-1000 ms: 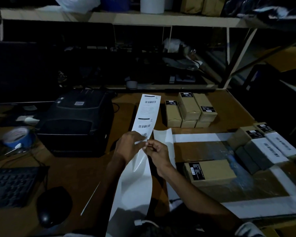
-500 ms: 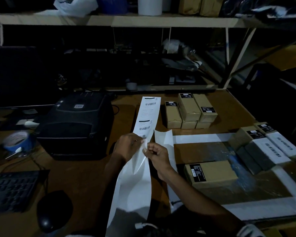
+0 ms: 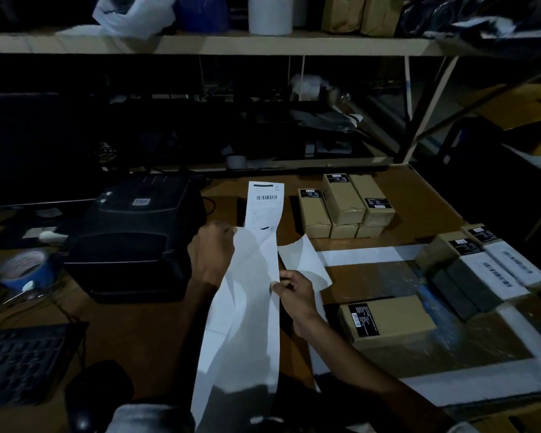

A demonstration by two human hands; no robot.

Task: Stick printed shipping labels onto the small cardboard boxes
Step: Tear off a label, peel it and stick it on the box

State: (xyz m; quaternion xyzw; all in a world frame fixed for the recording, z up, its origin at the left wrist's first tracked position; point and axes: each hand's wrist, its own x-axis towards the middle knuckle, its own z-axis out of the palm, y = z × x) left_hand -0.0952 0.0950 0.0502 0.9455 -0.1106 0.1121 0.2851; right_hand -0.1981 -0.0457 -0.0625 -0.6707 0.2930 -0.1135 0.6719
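A long white label strip [image 3: 256,276] hangs over the desk, with one printed shipping label [image 3: 264,203] left at its top end. My left hand [image 3: 211,251] grips the strip's left edge just below that label. My right hand [image 3: 292,292] pinches a peeled label [image 3: 303,260] by its lower edge, the blank side toward me, just right of the strip. A small cardboard box [image 3: 388,320] lies on the desk to the right of my right hand. Several more small boxes [image 3: 345,204] stand stacked behind it.
A black label printer [image 3: 132,235] sits left of the strip. A blue tape roll [image 3: 24,268], a keyboard [image 3: 22,360] and a mouse [image 3: 97,389] lie at the left. Boxes bearing white labels [image 3: 494,270] are at the right edge. A shelf [image 3: 219,43] spans above.
My right hand has peeled a label off the strip and pulled it down and right. My left hand has moved up the strip, which now shows one printed label instead of two.
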